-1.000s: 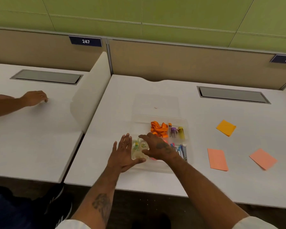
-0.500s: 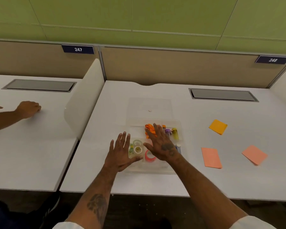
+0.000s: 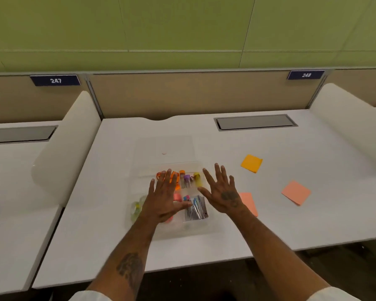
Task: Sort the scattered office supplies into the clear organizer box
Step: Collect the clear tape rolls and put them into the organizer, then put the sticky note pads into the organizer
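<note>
The clear organizer box (image 3: 183, 232) sits near the front of the white desk (image 3: 204, 140). It holds orange bands (image 3: 175, 178), small purple and yellow bottles (image 3: 191, 179), tape rolls (image 3: 136, 208) and pens (image 3: 197, 208). My left hand (image 3: 164, 196) hovers flat over the box's middle, fingers spread, holding nothing. My right hand (image 3: 223, 191) hovers over the box's right edge, fingers spread and empty. Its clear lid (image 3: 164, 148) lies flat behind it. Three sticky note pads lie on the desk: an orange one (image 3: 251, 163), a salmon one (image 3: 296, 192) and another salmon one (image 3: 249, 203) partly behind my right wrist.
White curved dividers (image 3: 74, 135) (image 3: 352, 124) stand at both sides of the desk. A grey cable hatch (image 3: 255, 122) is set in the back right. A beige partition with tags 247 and 248 runs along the back.
My left hand moved right, from beside the box to over its middle. My right hand lifted off the box contents and shifted to its right edge. The other person's hand left the view.
</note>
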`<state>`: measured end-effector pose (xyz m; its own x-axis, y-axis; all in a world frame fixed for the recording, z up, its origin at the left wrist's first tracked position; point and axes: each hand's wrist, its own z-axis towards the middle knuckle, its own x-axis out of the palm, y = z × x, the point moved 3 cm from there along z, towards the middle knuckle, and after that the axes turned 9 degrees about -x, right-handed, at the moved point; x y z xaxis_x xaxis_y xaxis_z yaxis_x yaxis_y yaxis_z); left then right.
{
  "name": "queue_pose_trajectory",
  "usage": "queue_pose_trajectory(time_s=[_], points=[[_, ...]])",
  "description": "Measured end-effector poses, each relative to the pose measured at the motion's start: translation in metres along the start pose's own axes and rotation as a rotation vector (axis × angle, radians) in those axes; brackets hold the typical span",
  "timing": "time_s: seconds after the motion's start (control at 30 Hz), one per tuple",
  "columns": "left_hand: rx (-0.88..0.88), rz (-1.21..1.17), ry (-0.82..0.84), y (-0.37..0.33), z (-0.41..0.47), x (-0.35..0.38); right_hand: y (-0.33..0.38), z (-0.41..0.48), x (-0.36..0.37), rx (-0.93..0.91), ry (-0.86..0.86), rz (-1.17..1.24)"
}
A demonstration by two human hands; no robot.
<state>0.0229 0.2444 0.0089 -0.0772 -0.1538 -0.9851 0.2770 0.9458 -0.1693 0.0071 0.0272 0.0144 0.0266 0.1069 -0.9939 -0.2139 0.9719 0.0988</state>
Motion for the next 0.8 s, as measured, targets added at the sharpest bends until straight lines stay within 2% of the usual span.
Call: queue_pose_trajectory(time_s=[0.27,0.47,0.57,0.63,0.8], points=[[0.091,-0.039,0.034,-0.113,0.045,0.026,-0.123,-0.035,0.001,0.105,-0.005,-0.014],[0.154,-0.020,0.081,-0.184,0.065,0.055,-0.210,-0.067,0.007,0.216,0.090,0.018],[0.155,-0.027,0.105,-0.206,0.069,0.067,-0.245,-0.082,0.013,0.246,0.096,0.029],[0.154,-0.006,0.129,-0.215,0.070,0.073,-0.263,-0.089,0.014,0.301,0.162,0.123],[0.137,0.003,0.233,-0.226,0.071,0.078,-0.303,-0.100,0.015,0.424,0.162,0.215]])
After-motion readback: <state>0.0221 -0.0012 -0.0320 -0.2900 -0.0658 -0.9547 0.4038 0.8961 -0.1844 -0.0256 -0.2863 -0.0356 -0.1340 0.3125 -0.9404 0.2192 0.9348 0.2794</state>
